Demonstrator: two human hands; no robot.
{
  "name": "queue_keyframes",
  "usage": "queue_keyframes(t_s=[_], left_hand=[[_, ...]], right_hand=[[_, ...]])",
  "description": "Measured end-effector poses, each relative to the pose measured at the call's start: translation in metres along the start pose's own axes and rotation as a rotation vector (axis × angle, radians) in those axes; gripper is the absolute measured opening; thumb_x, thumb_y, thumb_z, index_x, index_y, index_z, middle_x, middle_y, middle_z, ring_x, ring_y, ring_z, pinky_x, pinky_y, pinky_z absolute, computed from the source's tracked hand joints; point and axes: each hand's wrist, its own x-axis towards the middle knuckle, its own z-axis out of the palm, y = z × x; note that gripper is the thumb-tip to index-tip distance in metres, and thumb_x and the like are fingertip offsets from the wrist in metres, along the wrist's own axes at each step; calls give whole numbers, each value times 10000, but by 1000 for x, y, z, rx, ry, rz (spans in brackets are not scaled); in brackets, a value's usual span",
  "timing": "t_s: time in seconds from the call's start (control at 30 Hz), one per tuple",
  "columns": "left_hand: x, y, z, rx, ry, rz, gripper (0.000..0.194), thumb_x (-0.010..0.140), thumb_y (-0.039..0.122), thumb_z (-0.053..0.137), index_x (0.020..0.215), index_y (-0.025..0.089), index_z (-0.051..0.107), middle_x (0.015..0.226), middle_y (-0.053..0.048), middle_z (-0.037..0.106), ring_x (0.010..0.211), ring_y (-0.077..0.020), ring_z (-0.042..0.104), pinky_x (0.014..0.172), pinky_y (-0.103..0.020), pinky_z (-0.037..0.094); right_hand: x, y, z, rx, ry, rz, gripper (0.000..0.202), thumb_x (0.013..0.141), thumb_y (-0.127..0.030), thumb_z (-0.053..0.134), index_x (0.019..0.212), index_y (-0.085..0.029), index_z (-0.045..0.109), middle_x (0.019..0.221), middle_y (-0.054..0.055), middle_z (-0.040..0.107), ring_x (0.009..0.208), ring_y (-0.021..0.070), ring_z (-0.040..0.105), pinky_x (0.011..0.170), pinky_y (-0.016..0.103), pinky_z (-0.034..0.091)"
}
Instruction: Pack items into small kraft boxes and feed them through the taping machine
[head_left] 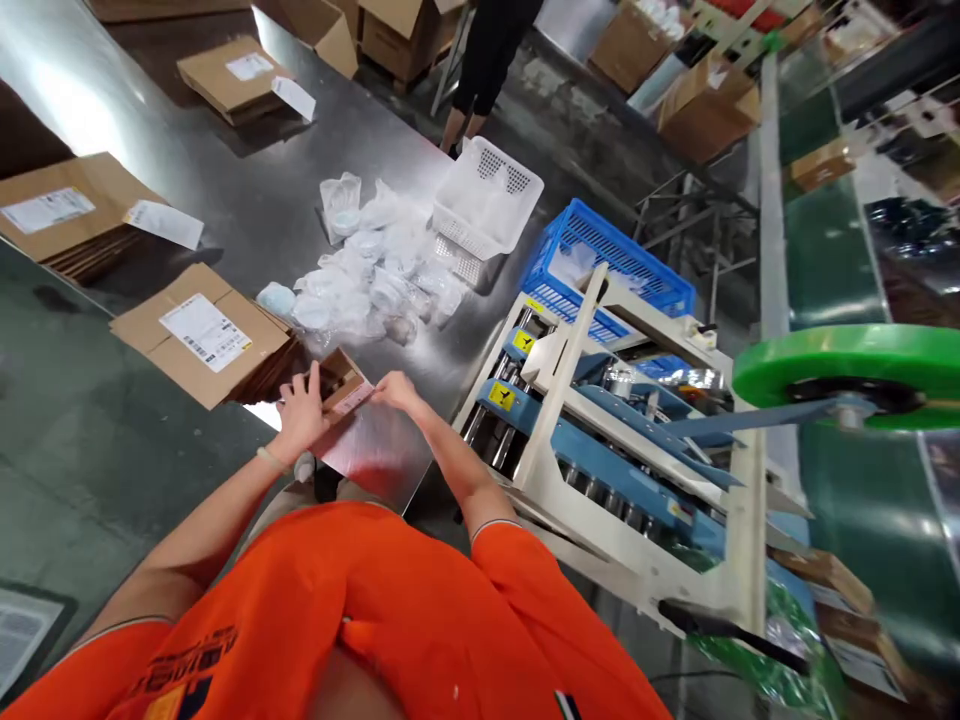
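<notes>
A small brown cardboard box [346, 398] is held upright and partly unfolded at the near edge of the metal table, with its top side gaping. My left hand [301, 412] grips its left side, fingers over the edge. At the opposite corner, my right hand [399, 390] pinches the end of a flap. Just left of the box lies a stack of flat cartons [187, 330] with a white label on top. Beyond it, clear plastic bags [375, 265] with pale round items inside are heaped on the table.
A white perforated basket [487, 195] stands past the bags. On the right, a carton-sealing machine [555, 400] carries a green tape roll [847, 370], with a blue crate [607, 265] behind it. More carton stacks [75, 215] lie at left. A person's legs [491, 60] show beyond the table.
</notes>
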Motion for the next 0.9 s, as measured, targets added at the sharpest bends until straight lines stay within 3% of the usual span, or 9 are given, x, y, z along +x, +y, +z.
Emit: queue_keyframes(t_s=[0.1,0.2,0.27,0.37,0.53,0.6,0.7,0.8,0.9], left_hand=[[-7,27,11,236,-99,125,975,911,379,801,1783,239,387,1541,-301,566,1389,-549,527,997,-716,578],[-18,43,29,342,-114,181,929,908,211,724,1781,252,409,1586,-279,555,1465,-538,481,1089,-752,518],[-22,42,37,365,-99,197,937,891,168,703,1780,242,415,1589,-270,559,1481,-527,480,1140,-755,479],[-23,31,39,339,-84,234,970,868,184,728,1782,251,410,1574,-256,576,1467,-514,503,1164,-718,473],[-8,18,37,176,-85,311,940,865,224,772,1749,185,453,1547,-264,576,1428,-486,520,1208,-661,455],[2,21,40,62,-126,399,926,879,304,797,1732,175,461,1558,-253,563,1422,-468,520,1222,-660,445],[19,29,50,-156,-192,531,995,865,430,841,1732,198,412,1551,-219,570,1416,-434,536,1214,-653,465],[33,34,63,-331,-154,514,1065,820,470,887,1710,190,373,1514,-203,589,1394,-402,572,1211,-623,485],[40,32,70,-386,-132,547,1075,816,532,896,1673,150,371,1501,-219,590,1394,-388,580,1235,-614,472]], right_hand=[[77,-24,-33,-235,162,3,186,1055,-190,636,1171,-141,774,1234,146,770,1297,312,676,1127,394,551],[142,-45,-43,-567,208,-91,300,1097,-101,527,1334,-79,709,1415,215,687,1391,309,612,1192,418,511],[163,-49,-39,-703,204,-80,333,1081,-70,543,1382,-61,685,1471,258,651,1426,345,578,1180,457,525],[165,-41,-38,-750,255,47,400,1057,-73,555,1446,-50,649,1525,313,602,1437,384,543,1123,513,561],[113,-23,-64,-719,160,2,421,1016,-82,611,1428,-113,694,1461,221,691,1363,316,617,1165,461,555],[68,-16,-71,-694,241,-90,462,1044,-97,543,1483,-136,683,1484,201,700,1409,315,621,1228,476,521],[-23,2,-67,-647,370,-290,500,1084,-127,437,1500,-193,706,1545,176,695,1553,339,557,1316,548,448],[-103,20,-48,-625,221,-402,450,1066,-126,495,1410,-219,768,1497,152,741,1565,343,568,1304,537,476],[-125,21,-27,-567,51,-314,379,1017,-100,577,1324,-181,786,1360,154,797,1385,319,704,1196,461,574]])
